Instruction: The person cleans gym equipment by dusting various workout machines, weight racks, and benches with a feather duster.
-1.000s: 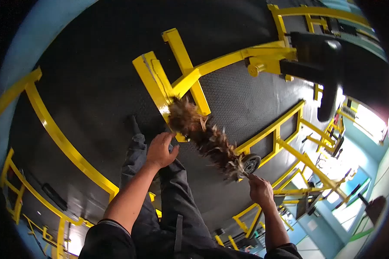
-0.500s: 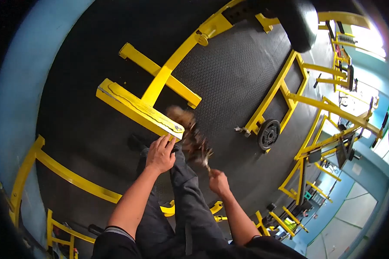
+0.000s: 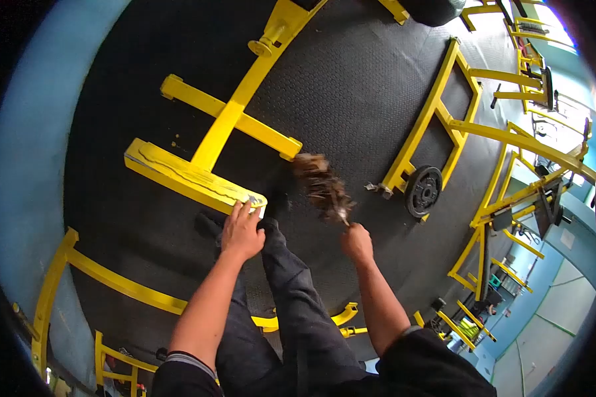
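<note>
Right hand (image 3: 357,243) grips feather duster (image 3: 323,188) pointing up-left, long axis diagonal.

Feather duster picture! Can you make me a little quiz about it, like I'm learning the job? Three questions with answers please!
1. Which hand holds the feather duster?
a) left
b) right
c) both

2. True or false: the left hand is tucked inside a pocket.

3. Fill in the colour: the round weight plate is ____.

Key:
1. b, the right hand.
2. False; it rests on the end of a yellow beam.
3. Black.
</note>
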`<state>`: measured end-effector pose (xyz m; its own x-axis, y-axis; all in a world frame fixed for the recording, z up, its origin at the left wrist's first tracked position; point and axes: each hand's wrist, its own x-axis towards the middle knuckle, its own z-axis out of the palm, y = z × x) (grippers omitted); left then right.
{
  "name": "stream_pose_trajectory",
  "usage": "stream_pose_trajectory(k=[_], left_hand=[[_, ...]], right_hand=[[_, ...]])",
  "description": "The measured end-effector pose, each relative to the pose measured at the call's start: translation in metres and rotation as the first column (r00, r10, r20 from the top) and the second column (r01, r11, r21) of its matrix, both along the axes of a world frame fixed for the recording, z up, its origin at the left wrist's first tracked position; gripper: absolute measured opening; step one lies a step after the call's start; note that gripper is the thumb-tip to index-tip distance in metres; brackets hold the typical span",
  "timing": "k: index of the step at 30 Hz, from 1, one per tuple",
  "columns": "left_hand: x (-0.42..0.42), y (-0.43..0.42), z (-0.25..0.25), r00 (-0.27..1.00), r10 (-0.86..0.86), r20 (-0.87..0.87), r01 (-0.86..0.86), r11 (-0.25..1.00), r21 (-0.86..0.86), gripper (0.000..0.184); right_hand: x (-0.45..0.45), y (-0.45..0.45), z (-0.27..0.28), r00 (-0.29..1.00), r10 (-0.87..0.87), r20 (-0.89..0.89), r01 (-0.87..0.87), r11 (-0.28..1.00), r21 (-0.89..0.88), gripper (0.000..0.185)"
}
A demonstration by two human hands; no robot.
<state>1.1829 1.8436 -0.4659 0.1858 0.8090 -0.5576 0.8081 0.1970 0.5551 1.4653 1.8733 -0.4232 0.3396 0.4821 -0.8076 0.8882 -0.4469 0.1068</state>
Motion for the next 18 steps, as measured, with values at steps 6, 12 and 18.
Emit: stream_pose_trajectory(k=[6,12,18], left_hand=[[0.021,0.029,0.010,0.993,0.120,0.002,-0.116,0.959,-0.257,0.057],[0.022,0.037,0.053,0.998,0.055,0.021,-0.047,0.959,-0.280,0.056],[0.000,0.014,0.092,0.979,0.154,0.130,-0.122,0.967,-0.222,0.019]], right_hand=[[-0.035,0.023,-0.013,0.949,-0.203,-0.242,0.251,0.950,0.185,0.032],[0.019,-0.026,-0.024,0.887,-0.452,-0.096,0.458,0.887,0.057,0.029],[0.096,-0.137,0.041,0.774,-0.595,-0.216,0.631,0.753,0.187,0.033]])
